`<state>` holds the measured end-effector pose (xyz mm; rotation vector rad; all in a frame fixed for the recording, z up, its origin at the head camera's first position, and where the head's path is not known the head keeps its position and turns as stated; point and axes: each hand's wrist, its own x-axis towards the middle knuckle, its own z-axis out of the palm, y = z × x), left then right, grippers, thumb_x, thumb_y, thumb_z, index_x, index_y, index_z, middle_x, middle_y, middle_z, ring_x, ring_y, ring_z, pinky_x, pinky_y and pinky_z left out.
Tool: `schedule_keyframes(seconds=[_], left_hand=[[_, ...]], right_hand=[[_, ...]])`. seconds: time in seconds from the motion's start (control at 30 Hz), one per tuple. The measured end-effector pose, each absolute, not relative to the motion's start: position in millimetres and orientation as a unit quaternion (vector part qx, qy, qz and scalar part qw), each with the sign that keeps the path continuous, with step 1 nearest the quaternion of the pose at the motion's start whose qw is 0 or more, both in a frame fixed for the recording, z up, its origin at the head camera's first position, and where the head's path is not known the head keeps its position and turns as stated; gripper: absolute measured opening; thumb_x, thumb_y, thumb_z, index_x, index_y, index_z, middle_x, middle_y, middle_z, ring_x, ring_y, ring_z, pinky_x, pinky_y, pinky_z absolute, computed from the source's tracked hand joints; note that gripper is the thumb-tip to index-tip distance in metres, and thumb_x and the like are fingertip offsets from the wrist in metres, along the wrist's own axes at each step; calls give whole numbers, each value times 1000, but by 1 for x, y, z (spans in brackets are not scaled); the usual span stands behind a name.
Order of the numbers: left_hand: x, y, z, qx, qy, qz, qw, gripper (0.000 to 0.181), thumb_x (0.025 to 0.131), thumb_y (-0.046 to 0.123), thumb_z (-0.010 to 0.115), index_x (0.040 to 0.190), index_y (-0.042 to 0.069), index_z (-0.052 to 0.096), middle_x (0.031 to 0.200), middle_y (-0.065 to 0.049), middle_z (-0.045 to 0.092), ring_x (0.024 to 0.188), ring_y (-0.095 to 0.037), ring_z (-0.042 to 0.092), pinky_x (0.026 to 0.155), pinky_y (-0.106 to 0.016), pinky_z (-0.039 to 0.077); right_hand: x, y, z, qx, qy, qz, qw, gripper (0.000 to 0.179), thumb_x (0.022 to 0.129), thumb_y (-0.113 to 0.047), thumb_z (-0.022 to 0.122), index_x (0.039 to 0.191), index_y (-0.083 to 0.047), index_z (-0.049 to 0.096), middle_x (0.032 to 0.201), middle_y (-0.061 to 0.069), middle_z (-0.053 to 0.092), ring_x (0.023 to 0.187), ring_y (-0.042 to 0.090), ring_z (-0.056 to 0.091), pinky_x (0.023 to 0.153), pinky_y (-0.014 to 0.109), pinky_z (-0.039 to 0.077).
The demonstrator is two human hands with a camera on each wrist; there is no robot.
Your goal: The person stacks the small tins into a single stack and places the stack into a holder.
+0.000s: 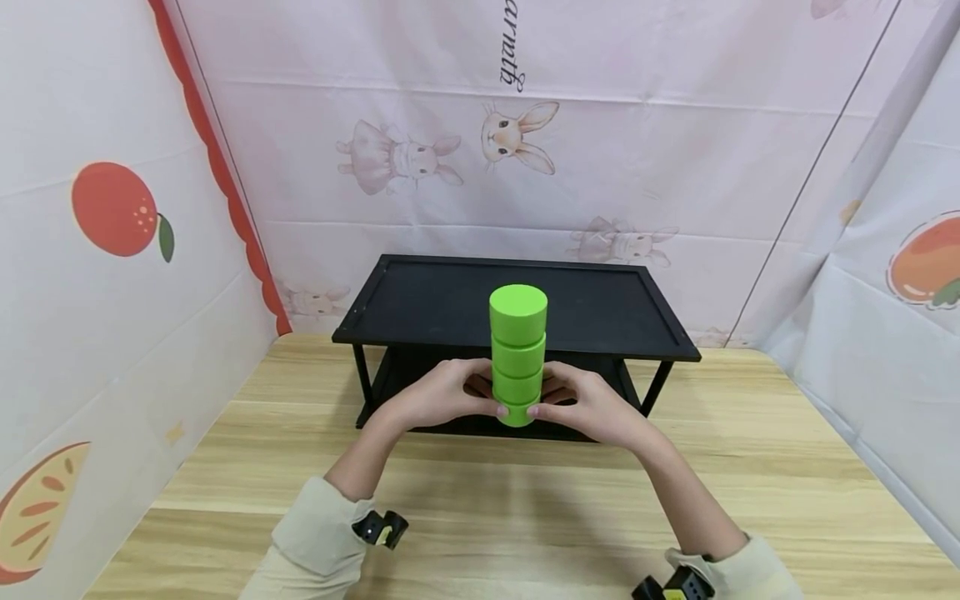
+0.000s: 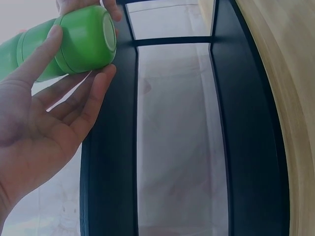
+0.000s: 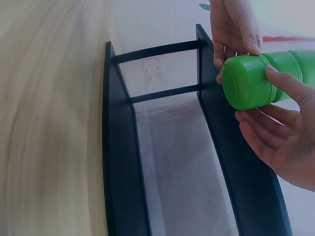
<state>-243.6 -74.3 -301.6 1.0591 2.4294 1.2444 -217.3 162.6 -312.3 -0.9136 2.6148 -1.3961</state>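
A bright green grooved cylinder (image 1: 518, 358), bottle-like with a flat top, is held upright in front of a black two-tier rack (image 1: 480, 300). My left hand (image 1: 442, 393) grips its lower part from the left, thumb in front and fingers behind. From the right, my right hand (image 1: 596, 408) holds the same lower part in a matching way. The left wrist view shows the cylinder's rounded base (image 2: 93, 37) with the left thumb across its side. In the right wrist view the right thumb lies near a groove of the cylinder (image 3: 251, 81). Its contents cannot be seen.
The rack stands on a light wood table (image 1: 480, 517) near the back. Behind it hangs a pink cloth (image 1: 600, 167) printed with rabbits. White fruit-printed sheets enclose the left (image 1: 90, 333) and right (image 1: 885, 333) sides. Each wrist wears a small black camera mount.
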Motion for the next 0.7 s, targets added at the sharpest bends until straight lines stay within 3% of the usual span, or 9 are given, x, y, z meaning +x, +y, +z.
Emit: schedule_keyframes(seconds=[0.4, 0.7], left_hand=[[-245, -75, -301, 363, 825, 421, 105, 45, 81, 20, 72, 121, 6, 56, 107, -1, 61, 90, -10, 60, 78, -25, 50], [-246, -75, -298, 371, 823, 417, 103, 43, 81, 17, 72, 120, 6, 56, 106, -1, 61, 90, -10, 60, 78, -24, 50]], right_hand=[[-218, 162, -311, -294, 839, -458, 26, 46, 83, -25, 70, 121, -5, 54, 110, 4, 59, 95, 18, 59, 83, 38, 48], [-218, 163, -309, -291, 843, -451, 23, 46, 82, -27, 70, 121, -8, 55, 109, 1, 59, 94, 15, 58, 81, 33, 49]])
